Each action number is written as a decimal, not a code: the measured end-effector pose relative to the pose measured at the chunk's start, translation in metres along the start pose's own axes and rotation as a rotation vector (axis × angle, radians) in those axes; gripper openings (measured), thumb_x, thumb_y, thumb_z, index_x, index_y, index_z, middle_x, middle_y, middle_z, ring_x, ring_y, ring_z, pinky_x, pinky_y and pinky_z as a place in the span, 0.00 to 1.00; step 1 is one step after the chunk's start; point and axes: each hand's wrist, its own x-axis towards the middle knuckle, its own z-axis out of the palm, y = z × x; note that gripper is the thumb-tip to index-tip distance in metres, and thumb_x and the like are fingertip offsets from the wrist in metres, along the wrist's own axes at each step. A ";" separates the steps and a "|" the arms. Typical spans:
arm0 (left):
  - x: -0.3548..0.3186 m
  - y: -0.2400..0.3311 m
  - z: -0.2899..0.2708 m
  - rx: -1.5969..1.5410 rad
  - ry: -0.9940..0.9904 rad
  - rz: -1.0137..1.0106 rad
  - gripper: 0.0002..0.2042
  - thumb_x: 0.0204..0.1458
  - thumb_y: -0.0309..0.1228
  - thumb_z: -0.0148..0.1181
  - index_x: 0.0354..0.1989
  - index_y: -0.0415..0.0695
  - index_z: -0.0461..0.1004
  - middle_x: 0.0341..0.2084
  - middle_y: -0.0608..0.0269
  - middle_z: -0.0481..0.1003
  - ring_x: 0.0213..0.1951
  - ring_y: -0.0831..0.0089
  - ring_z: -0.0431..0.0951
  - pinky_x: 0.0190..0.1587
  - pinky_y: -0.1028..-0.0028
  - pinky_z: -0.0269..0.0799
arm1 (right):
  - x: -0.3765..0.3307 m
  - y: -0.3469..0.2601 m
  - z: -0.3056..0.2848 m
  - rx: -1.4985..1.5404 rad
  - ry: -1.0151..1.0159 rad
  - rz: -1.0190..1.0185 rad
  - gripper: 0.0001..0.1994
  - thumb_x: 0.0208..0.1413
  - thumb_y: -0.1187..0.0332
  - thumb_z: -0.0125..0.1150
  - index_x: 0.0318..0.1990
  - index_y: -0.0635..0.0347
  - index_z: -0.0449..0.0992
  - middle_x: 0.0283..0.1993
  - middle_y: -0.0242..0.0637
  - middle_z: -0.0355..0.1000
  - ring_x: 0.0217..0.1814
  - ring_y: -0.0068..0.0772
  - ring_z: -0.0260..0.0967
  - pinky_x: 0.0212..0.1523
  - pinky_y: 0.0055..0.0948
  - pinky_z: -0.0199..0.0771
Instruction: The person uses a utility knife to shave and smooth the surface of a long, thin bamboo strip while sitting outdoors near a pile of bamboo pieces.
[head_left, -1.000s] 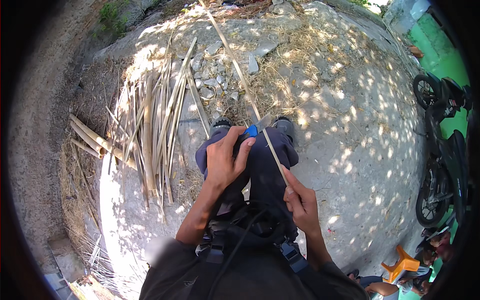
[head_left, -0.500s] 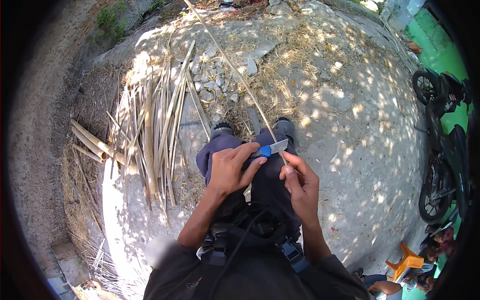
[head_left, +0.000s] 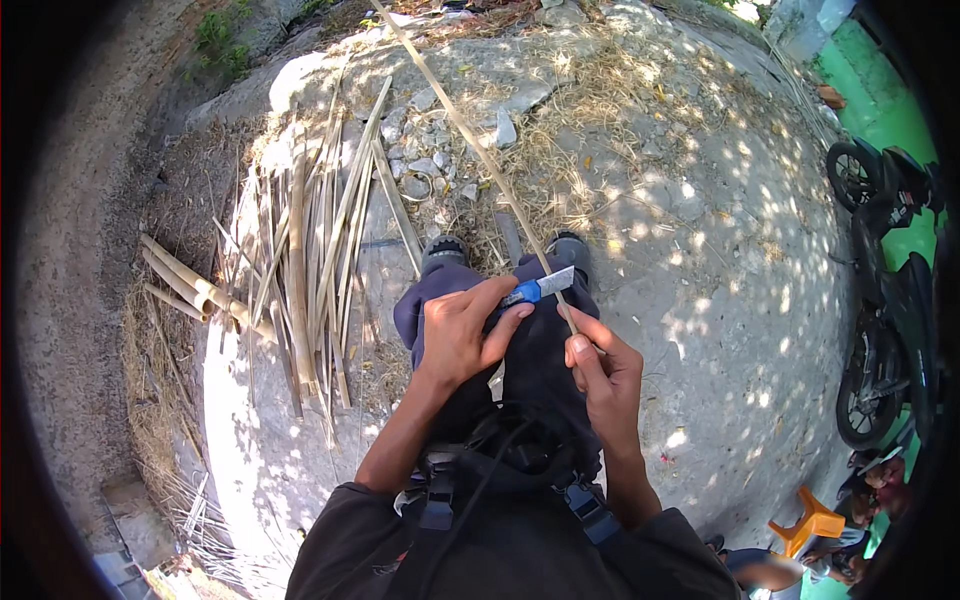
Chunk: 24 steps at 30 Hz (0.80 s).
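Observation:
My left hand (head_left: 462, 332) is closed around a blue utility knife (head_left: 520, 293), its wide blade pointing right. The blade lies across a long, thin bamboo strip (head_left: 487, 160) just above my right hand. Between thumb and fingers, my right hand (head_left: 603, 368) pinches the near end of that strip. From there the strip slants away up and to the left, over my leg and out past the far edge of the view. Whether the blade bites into the strip cannot be made out.
Left of my feet lies a pile of split bamboo strips (head_left: 297, 260), with thicker bamboo poles (head_left: 185, 275) beside it. Broken stones (head_left: 425, 168) and dry shavings (head_left: 590, 130) litter the ground ahead. Motorcycles (head_left: 890, 300), an orange plastic stool (head_left: 808, 522) and seated people are at the right.
My right hand has shifted slightly down, drawing the strip with it. The blade has tilted a little upward, and my left hand has barely moved.

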 end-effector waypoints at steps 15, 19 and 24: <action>0.010 -0.002 0.000 -0.117 0.135 -0.229 0.11 0.61 0.34 0.69 0.47 0.43 0.80 0.25 0.56 0.81 0.22 0.60 0.80 0.27 0.67 0.72 | -0.024 0.009 -0.020 0.154 -0.109 0.194 0.20 0.73 0.74 0.53 0.70 0.61 0.74 0.31 0.24 0.68 0.23 0.06 0.50 0.22 0.14 0.46; 0.000 -0.001 -0.005 -0.077 0.003 -0.023 0.14 0.58 0.33 0.71 0.47 0.40 0.80 0.31 0.55 0.84 0.27 0.57 0.83 0.31 0.66 0.76 | -0.013 -0.001 -0.012 0.300 -0.104 0.224 0.23 0.73 0.74 0.51 0.73 0.61 0.70 0.31 0.23 0.64 0.23 0.07 0.48 0.22 0.14 0.45; 0.000 -0.001 -0.008 -0.075 -0.109 0.049 0.15 0.58 0.34 0.72 0.48 0.39 0.79 0.35 0.51 0.85 0.33 0.53 0.86 0.35 0.64 0.80 | -0.002 -0.003 -0.005 0.383 -0.177 0.177 0.24 0.74 0.75 0.48 0.75 0.61 0.67 0.30 0.21 0.58 0.23 0.07 0.46 0.23 0.14 0.45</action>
